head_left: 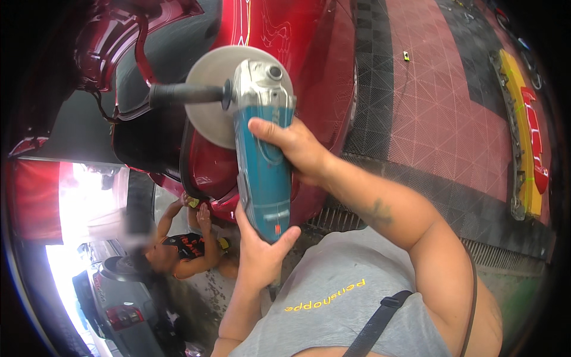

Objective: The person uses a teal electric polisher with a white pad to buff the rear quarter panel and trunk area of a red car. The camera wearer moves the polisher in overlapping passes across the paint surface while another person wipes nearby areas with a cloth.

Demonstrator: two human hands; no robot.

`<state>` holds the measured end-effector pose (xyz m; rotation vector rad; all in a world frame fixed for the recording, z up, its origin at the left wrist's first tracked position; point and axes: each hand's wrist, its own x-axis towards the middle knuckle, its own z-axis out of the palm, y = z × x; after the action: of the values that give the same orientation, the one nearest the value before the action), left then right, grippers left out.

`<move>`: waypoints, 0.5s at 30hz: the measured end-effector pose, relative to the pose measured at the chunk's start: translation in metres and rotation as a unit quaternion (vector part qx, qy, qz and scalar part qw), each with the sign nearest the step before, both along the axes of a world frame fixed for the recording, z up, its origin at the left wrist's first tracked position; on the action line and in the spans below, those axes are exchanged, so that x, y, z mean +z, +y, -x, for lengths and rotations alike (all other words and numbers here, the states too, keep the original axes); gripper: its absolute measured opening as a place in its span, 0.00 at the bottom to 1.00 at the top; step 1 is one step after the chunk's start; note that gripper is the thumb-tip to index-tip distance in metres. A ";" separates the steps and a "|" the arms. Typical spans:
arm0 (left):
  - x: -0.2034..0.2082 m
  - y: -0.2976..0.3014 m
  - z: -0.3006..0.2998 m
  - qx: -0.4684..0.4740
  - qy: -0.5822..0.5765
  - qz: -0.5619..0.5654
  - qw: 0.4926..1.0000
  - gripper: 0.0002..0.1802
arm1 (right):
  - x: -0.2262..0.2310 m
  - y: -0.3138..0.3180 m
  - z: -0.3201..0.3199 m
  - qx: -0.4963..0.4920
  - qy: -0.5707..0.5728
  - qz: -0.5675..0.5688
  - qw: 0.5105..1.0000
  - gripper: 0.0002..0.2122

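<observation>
Teal polisher gripped by both hands | hiding part of red car | co-worker left | yellow panel right

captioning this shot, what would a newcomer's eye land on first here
Probably the teal power tool at centre, with the right hand and left hand around it, and its pale disc before the red car. Then the co-worker at lower left and the long yellow part at far right.
</observation>
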<state>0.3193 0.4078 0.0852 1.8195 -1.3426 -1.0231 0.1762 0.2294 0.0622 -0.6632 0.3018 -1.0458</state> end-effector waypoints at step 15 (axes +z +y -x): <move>-0.003 0.052 -0.024 0.031 -0.046 -0.044 0.997 0.64 | -0.012 0.046 -0.037 -0.007 -0.025 0.047 0.999 0.30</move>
<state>0.3429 0.4599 0.0817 1.9835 -1.3047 -0.9908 0.2129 0.2753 0.0499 -0.7191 0.2163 -1.0935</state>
